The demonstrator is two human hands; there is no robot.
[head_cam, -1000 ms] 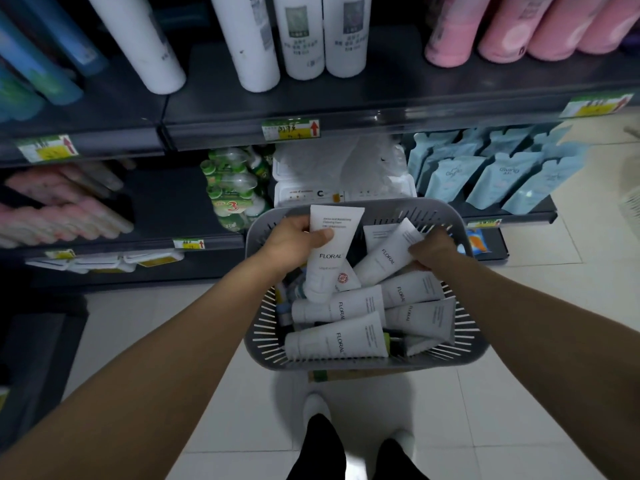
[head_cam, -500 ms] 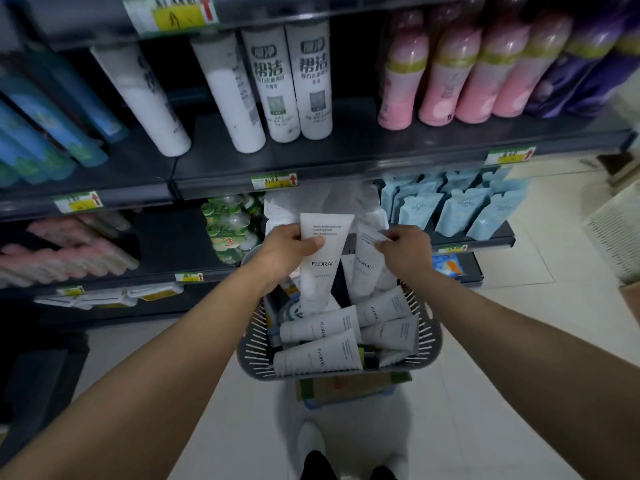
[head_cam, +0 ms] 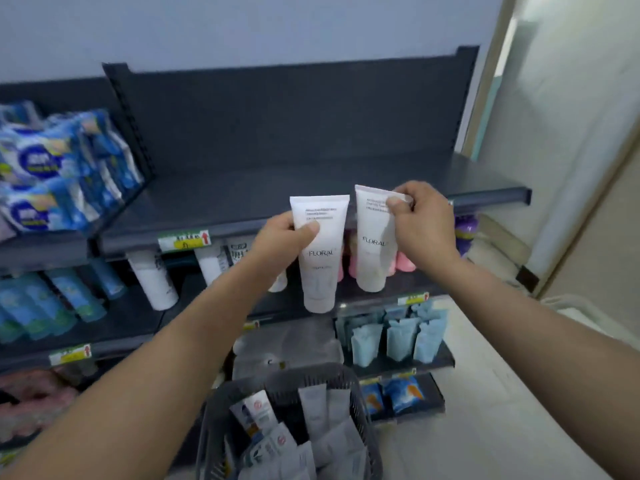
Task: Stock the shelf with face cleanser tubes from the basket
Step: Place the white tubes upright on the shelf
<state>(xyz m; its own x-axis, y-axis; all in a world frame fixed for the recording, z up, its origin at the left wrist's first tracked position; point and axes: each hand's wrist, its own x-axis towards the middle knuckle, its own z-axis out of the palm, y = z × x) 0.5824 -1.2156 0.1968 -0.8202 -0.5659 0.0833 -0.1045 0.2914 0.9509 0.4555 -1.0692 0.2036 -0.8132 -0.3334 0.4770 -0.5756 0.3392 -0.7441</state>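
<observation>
A: Change over the last second, left to right?

B: The left hand (head_cam: 284, 237) has come up out of the basket. Its fingers (head_cam: 308, 230) are clamped on the left tube (head_cam: 320, 258), thumb across the front, cap end down. The right tube (head_cam: 375, 244) hangs just beside it, apart, also cap down. The right hand (head_cam: 424, 223) pinches it by the crimped top edge.

A: Position against the target?

B: Both tubes are now in front of the top shelf (head_cam: 242, 199), at its front lip, not yet resting on it. The shelf section behind them looks bare; blue packs (head_cam: 45, 174) sit on the section to the left.

A: The basket?

B: The basket (head_cam: 214, 420) is well below, with the remaining tubes (head_cam: 332, 434) lying loose inside.

A: Meaning for the task?

B: Judgement: pick-up is done and placement is in hand. Next, set each tube on the shelf board. Several trips likely remain.
</observation>
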